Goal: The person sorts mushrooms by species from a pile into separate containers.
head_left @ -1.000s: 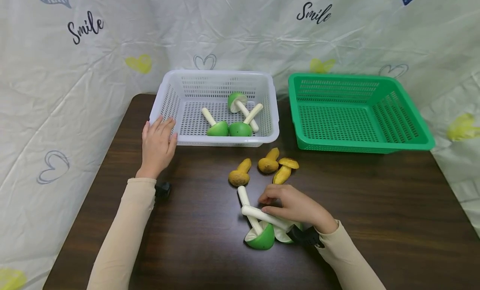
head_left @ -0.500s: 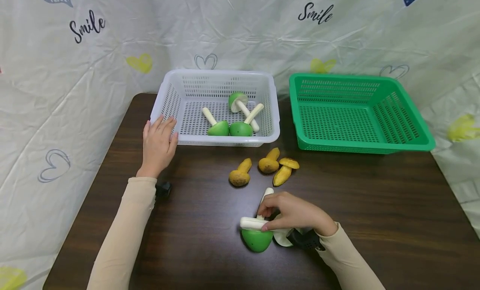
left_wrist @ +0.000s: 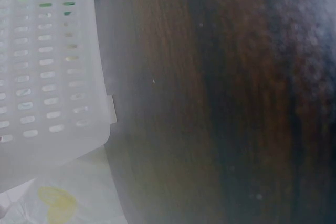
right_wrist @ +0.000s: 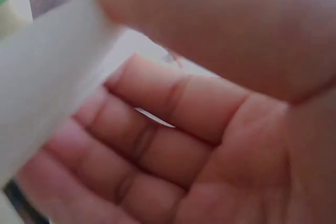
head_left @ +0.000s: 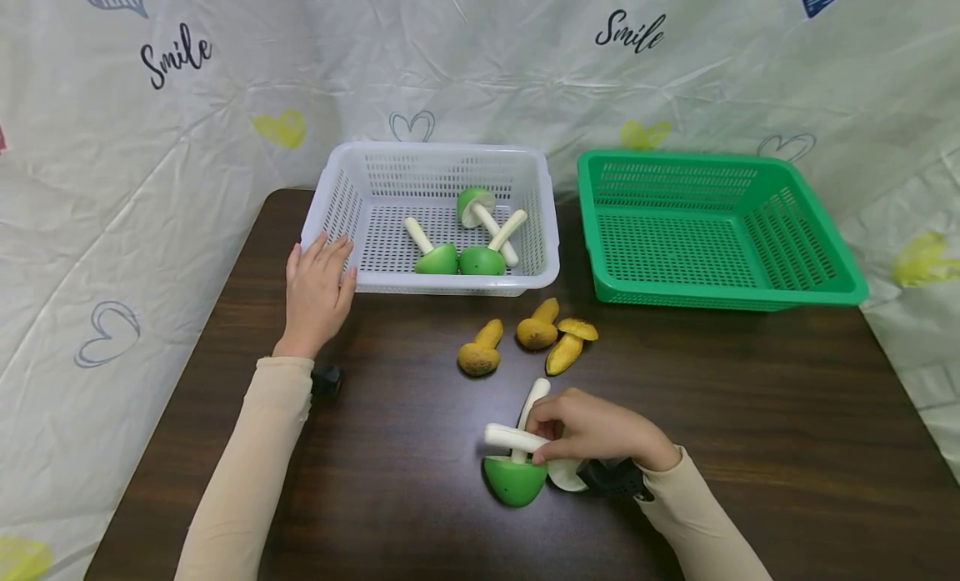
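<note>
My left hand point(head_left: 318, 302) rests on the left front corner of the white basket point(head_left: 442, 282), fingers extended over its rim. The basket's slotted wall point(left_wrist: 52, 87) fills the left of the left wrist view. My right hand point(head_left: 600, 431) pinches the white stem point(head_left: 510, 437) of a toy mushroom between thumb and fingers; the stem point(right_wrist: 47, 82) looms large in the right wrist view. Under it lies a green-capped toy mushroom point(head_left: 516, 483), its stem pointing away. A pale cap underside point(head_left: 566, 476) shows below the hand, partly hidden by the wrist camera.
Three green-and-white toy mushrooms point(head_left: 437, 260) lie inside the white basket. A green basket point(head_left: 720, 296) stands to its right. Three yellow-brown toy mushrooms point(head_left: 478, 358) lie on the dark wooden table point(head_left: 405, 448) in front of the baskets. A printed cloth point(head_left: 480, 64) hangs behind.
My right hand has moved slightly down and taken hold of the white stem. The green-capped mushroom beneath has turned, its stem now leaning right. The left hand has stayed put.
</note>
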